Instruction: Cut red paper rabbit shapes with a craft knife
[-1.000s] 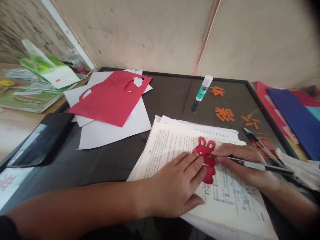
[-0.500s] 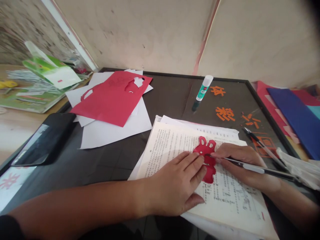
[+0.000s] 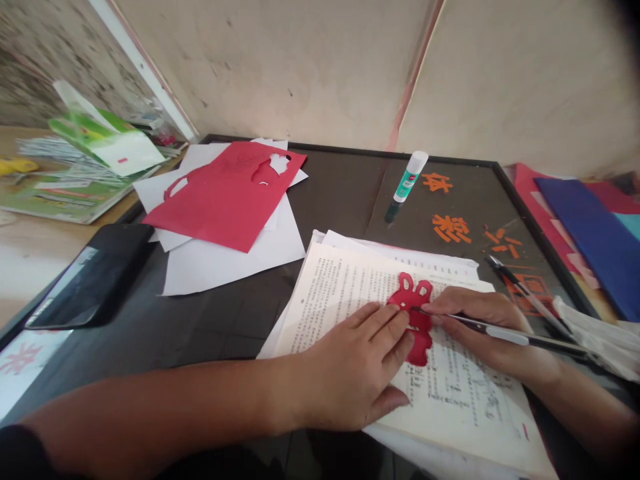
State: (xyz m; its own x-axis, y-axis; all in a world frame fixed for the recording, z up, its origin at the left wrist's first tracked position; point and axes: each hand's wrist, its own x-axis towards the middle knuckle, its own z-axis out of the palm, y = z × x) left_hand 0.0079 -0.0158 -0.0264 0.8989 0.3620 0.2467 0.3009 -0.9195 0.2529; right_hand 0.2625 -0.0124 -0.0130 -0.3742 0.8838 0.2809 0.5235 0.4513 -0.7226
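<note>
A red paper cut-out with two ear-like lobes lies on the printed pages of an open book. My left hand rests flat on the pages, its fingertips pressing the cut-out's left edge. My right hand grips a slim silver-and-black pen-style craft knife, whose tip touches the red paper near the middle of the cut-out. My fingers hide part of the cut-out.
A red sheet with cut-out holes lies on white paper on the dark board. Nearby are a glue stick, orange paper characters, a pen, a phone and blue paper.
The whole view has shifted very slightly. Both hands and the knife stay almost in the same place on the red cut-out.
</note>
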